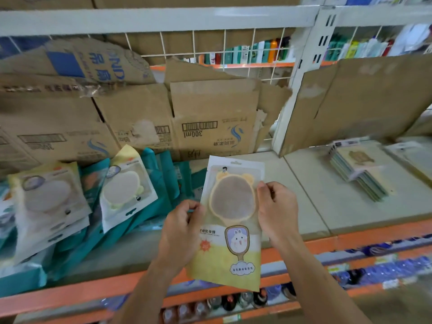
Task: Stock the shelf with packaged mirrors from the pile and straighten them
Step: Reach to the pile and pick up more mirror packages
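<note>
Packaged mirror [230, 220] held upright before the shelf [327, 206].
Left hand [181, 222] and right hand [278, 206] pinch its side edges; the pile [70, 202] lies left, a neat stack [357, 174] far right.

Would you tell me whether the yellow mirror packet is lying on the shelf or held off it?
Held off it: left hand and right hand pinch the mirror packet by its sides, clear of the shelf.

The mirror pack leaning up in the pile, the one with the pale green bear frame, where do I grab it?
Pinch the top corner of the leaning mirror pack, coming from above, thumb in front. It's a flat pouch tilted back on the teal packs, so that corner stands free and the bulging mirror stays out of the grip.
</note>
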